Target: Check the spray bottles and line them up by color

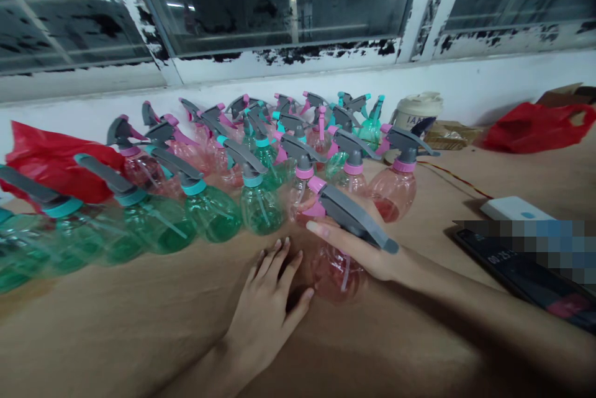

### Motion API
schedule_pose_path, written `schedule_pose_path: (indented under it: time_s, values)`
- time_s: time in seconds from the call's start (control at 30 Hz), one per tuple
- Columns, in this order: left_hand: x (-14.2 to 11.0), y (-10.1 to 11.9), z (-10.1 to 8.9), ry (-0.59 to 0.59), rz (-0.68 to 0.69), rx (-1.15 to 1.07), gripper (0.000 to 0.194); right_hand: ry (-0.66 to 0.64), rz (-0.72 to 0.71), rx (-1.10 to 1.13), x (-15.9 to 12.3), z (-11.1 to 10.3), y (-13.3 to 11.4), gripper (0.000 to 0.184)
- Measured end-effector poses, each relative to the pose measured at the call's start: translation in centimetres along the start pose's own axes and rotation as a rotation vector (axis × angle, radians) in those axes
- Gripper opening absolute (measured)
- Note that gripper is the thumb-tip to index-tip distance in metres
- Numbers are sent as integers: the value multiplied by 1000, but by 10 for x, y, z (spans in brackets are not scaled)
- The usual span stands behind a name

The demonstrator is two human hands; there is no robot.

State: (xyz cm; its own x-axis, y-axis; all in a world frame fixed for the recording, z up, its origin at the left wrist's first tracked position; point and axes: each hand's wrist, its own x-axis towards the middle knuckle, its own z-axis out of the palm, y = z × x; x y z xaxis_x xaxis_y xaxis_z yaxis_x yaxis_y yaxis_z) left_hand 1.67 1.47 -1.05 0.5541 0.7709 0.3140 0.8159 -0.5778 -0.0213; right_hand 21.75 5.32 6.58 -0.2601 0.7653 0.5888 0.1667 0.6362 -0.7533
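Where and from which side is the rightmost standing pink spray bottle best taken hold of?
I'd take this pink spray bottle around its pink collar, from the right, beneath the grey spray head that juts that way. The collar is narrow above a rounded, bulging body, and the right looks roomier: another pink bottle stands close on its left.

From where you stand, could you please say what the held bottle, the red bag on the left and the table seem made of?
The bottle in the right hand: probably glossy, clear pink plastic, as its tube shows through. The red bag: likely plastic film, given its sheen and creases. The table: perhaps wood or laminate, from its smooth tan surface.
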Motion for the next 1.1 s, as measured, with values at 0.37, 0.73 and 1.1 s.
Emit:
schedule_pose_path:
  time_s: [0.37, 0.73, 1.1]
  values:
    - [0, 2, 0, 9, -2, 13, 46, 22, 7, -8, -2, 2, 3, 13]
    - [0, 1, 0, 10, 3, 28, 47, -3, 4, 20, -4, 2, 5, 17]
    - [-1, 0, 2, 11, 4, 20, 47, -23, 0, -47, 4, -1, -6, 13]
